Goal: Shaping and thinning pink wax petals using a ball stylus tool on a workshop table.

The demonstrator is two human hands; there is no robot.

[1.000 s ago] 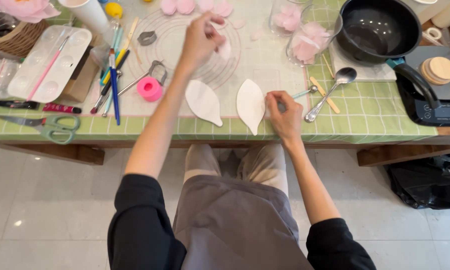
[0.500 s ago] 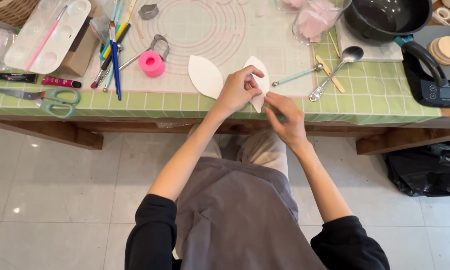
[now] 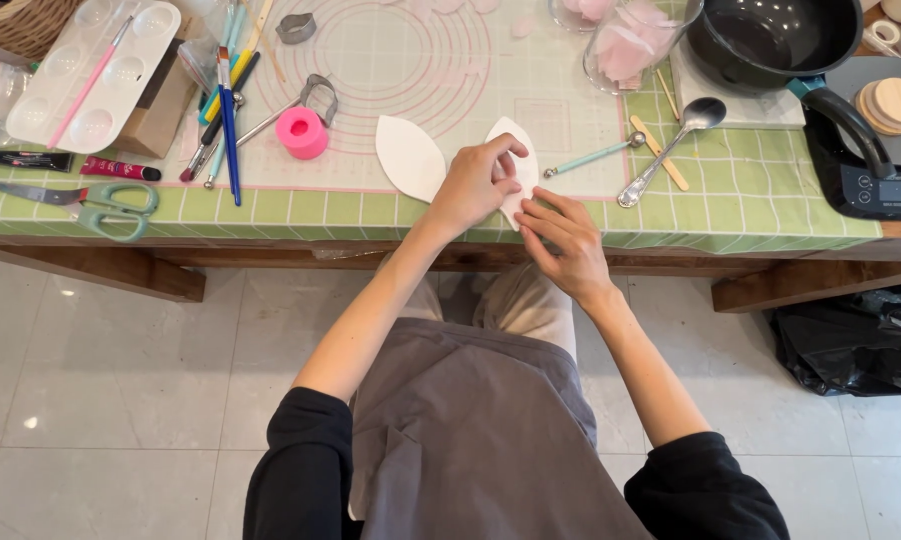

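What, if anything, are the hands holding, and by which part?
Both hands, left hand and right hand, grip the right-hand white leaf-shaped piece at its lower end, near the table edge.

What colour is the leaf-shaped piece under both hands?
White leaf-shaped piece, clearest in the head view.

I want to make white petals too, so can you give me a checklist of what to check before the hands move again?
1. Both hands on the same piece: ok. The left hand and right hand both touch the right white leaf-shaped piece at the table edge.
2. Piece flat on the mat: cannot tell, the fingers hide its lower tip.
3. Second white leaf-shaped piece out of the way: ok, it lies apart to the left.
4. Scissors away from the hands: ok, far left.
5. Metal spoon and teal ball tool close by: ok, just right of the piece.
6. Pink cylinder mould clear of the pieces: ok.
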